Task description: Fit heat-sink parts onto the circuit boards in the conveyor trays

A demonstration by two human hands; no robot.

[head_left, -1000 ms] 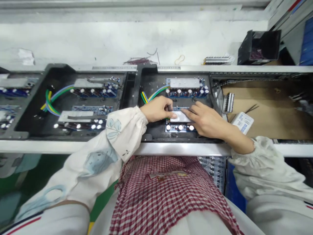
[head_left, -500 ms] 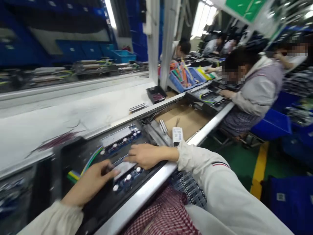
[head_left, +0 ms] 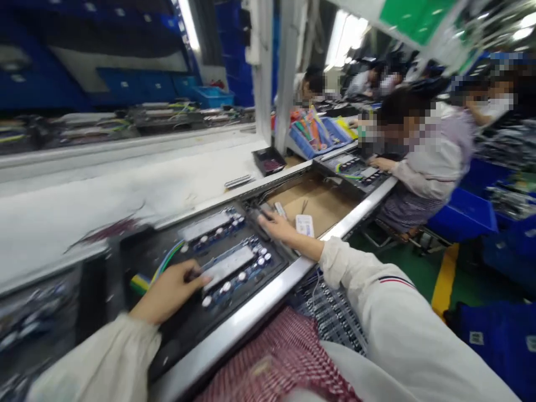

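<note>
The left hand (head_left: 173,289) is keeping its thumb on the near end of the metal plate (head_left: 230,265); its other fingers are curling out of clear sight, so whether that grip is clenching anything we can't tell. The right hand (head_left: 278,227) is resting at the black tray's (head_left: 180,338) right-hand side, fingers stretching over the rim, and blur is hiding whether it's grasping something or lying loose.

The plate is sitting on the nearer circuit board (head_left: 259,249), inside that tray, with capacitors (head_left: 242,276) standing along its near edge. There's the danger: a thumb pressing hard on one end could be tipping the plate, or a sliding fingertip could be bending those parts.

Further out, coloured wires (head_left: 167,260) are curving right beside the left hand; a careless sleeve or knuckle could be snagging them and dragging a board askew. The farther board's plate (head_left: 203,224) is lying just beyond, open to the same knock.

On the right, a white labelled packet (head_left: 305,225) is lying near the wrist on cardboard (head_left: 326,204), and a sweeping forearm could be shoving it. Thin dark-red strands (head_left: 111,229) are lying loose on the white desk (head_left: 84,204), apart from both hands.
</note>
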